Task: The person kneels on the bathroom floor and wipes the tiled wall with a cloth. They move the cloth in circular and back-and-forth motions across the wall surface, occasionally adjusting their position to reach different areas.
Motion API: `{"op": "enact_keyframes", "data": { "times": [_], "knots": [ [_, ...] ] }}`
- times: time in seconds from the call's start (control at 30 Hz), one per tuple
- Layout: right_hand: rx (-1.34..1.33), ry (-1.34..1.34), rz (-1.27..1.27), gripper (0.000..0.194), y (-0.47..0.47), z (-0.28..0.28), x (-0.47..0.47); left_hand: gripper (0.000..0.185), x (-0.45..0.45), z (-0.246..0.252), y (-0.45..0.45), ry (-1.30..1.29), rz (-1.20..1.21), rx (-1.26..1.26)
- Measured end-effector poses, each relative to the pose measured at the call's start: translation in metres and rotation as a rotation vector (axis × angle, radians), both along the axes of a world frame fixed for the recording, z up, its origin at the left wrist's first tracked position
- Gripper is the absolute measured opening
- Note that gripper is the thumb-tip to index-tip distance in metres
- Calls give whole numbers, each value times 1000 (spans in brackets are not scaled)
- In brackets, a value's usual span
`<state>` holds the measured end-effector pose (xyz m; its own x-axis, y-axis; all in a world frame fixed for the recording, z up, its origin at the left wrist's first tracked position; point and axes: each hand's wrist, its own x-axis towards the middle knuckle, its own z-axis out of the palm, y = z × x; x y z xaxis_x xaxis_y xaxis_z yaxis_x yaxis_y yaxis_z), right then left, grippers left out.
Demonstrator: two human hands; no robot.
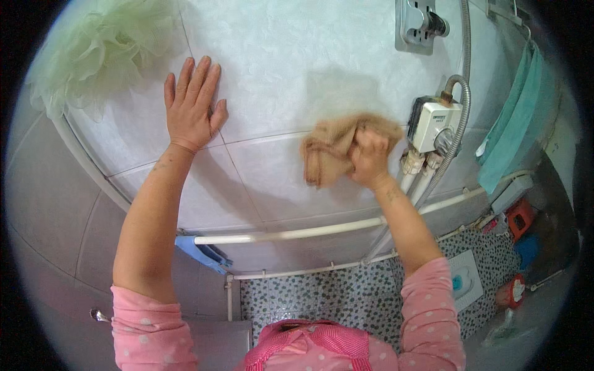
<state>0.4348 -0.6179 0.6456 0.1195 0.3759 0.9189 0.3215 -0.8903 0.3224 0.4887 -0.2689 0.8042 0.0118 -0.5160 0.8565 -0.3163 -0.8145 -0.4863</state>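
Observation:
My left hand (194, 104) lies flat on the white tiled wall (264, 88), fingers somewhat spread, holding nothing. A pale green mesh bath puff (106, 51) hangs up and to its left. In my right hand (371, 155) is a bunched brown cloth (332, 143), pressed against the wall tiles. Both hand and cloth are slightly blurred. Just right of them sits a white shower mixer valve (436, 125) with a metal hose (466, 51) looping past it. Most of my right fingers are folded into the cloth.
A socket plate (415, 25) with a black plug is above the valve. A white pipe (287, 233) crosses the wall below my hands, with a blue cloth (204, 254) on it. Teal towel (515, 116) hangs right. A squat toilet (464, 280) and red bin (510, 291) are lower right.

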Motion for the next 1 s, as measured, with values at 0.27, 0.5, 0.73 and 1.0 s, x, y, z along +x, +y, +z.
{"op": "enact_keyframes", "data": {
  "times": [0.27, 0.5, 0.73, 1.0],
  "knots": [
    [176, -183, 42, 30, 23, 48, -5, 57, -3, 0, -1, -32, -35, 18],
    [112, 393, -18, 18, 10, -134, -45, 57, 5, -1, -7, -38, -81, -17],
    [48, 532, -9, 22, -8, -145, -54, 58, 1, 0, 1, 0, -25, -13],
    [-223, 437, 324, 25, 156, -66, -1, 59, -4, 0, 0, 41, -31, 8]
  ]
}}
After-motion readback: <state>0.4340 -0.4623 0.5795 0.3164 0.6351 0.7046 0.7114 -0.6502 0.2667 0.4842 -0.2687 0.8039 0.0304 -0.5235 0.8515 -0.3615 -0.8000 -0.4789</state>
